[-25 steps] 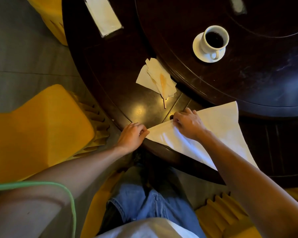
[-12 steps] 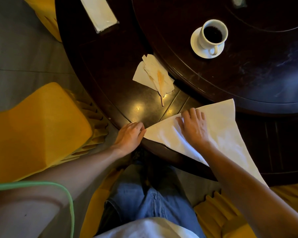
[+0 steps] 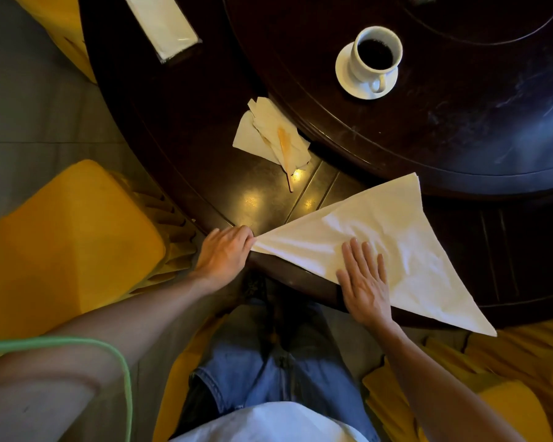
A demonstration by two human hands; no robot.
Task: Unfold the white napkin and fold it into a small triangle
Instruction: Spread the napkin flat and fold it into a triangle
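One dark round wooden table (image 3: 179, 129) fills the upper part of your view, and one raised dark turntable disc (image 3: 460, 116) sits on it. Two yellow-covered chairs show: one at your left (image 3: 61, 244), one at your lower right (image 3: 508, 378). One large white cloth napkin (image 3: 380, 228), folded into a triangle, lies at the table's near edge. Its long side runs along that rim, and its lower right tip hangs past the rim over the yellow chair. Its top corner reaches the turntable's edge.

Your two hands are both on it. Your left hand (image 3: 224, 253) has its fingers closed, pinching the napkin's left tip right at the table rim. Your right hand (image 3: 364, 282) lies flat with fingers spread wide, pressing the cloth near its long edge, the palm overlapping the rim.

One pile of crumpled paper napkins (image 3: 268, 132) lies beyond, with one thin wooden stick (image 3: 284, 154) across it, well apart from the cloth. One white cup of black coffee (image 3: 375, 54) stands on one white saucer (image 3: 345, 74) on the turntable. One flat white rectangular packet (image 3: 163, 23) lies at the far left rim.

Bare tabletop lies open between the cloth and the paper pile.
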